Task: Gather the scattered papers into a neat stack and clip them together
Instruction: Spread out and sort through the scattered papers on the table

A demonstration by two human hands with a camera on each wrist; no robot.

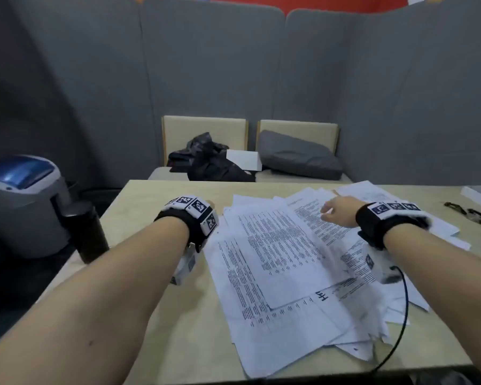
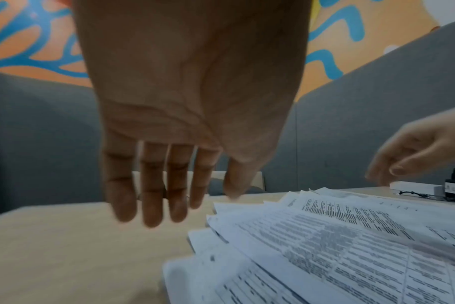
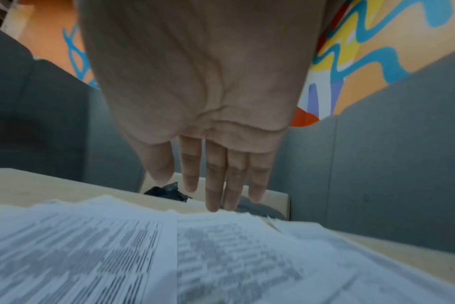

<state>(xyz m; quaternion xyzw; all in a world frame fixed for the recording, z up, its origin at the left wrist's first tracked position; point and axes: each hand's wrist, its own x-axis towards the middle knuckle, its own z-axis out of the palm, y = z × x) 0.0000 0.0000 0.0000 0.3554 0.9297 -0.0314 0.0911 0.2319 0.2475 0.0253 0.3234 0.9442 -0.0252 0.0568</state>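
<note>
Lying fanned, printed papers unclipped w/ both hands slack, holding nothing.

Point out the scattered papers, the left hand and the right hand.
papers [image 1: 283,254]: head view, on the printed top sheet.
left hand [image 2: 185,98]: left wrist view, on the palm.
right hand [image 3: 208,92]: right wrist view, on the palm.

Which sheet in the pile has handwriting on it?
The sheet peeking out under the near edge of the top printed page, mid-pile: it carries dark pen marks by its corner. The other papers show only printed text.
</note>
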